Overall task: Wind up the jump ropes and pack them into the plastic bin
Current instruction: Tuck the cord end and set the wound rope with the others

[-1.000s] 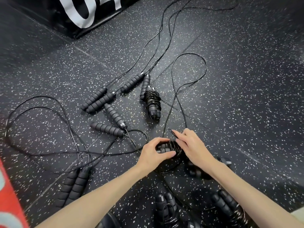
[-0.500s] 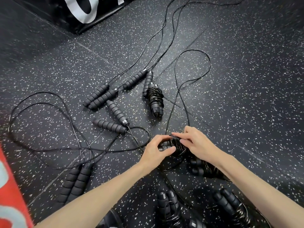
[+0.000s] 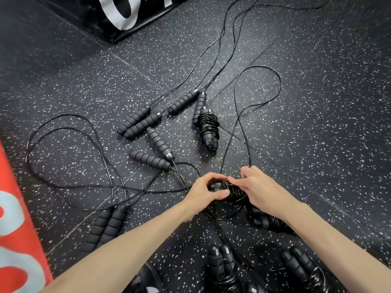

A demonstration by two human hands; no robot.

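Speckled gym floor (image 3: 317,102): left hand (image 3: 203,191) is clamping the jump rope handles (image 3: 215,187) mid-floor, right hand (image 3: 260,189) is pinching the springy cord (image 3: 237,102). Cord probably uncoils, so keep gripping the stiff handles.

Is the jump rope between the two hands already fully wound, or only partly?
Only partly. Coils wrap the handles held by the left hand, but a long loose loop still lies on the floor.

Matt speckled rubber floor (image 3: 317,123); ribbed matt foam handles (image 3: 148,159); thin glossy cord (image 3: 259,67); smooth red mat (image 3: 19,218).
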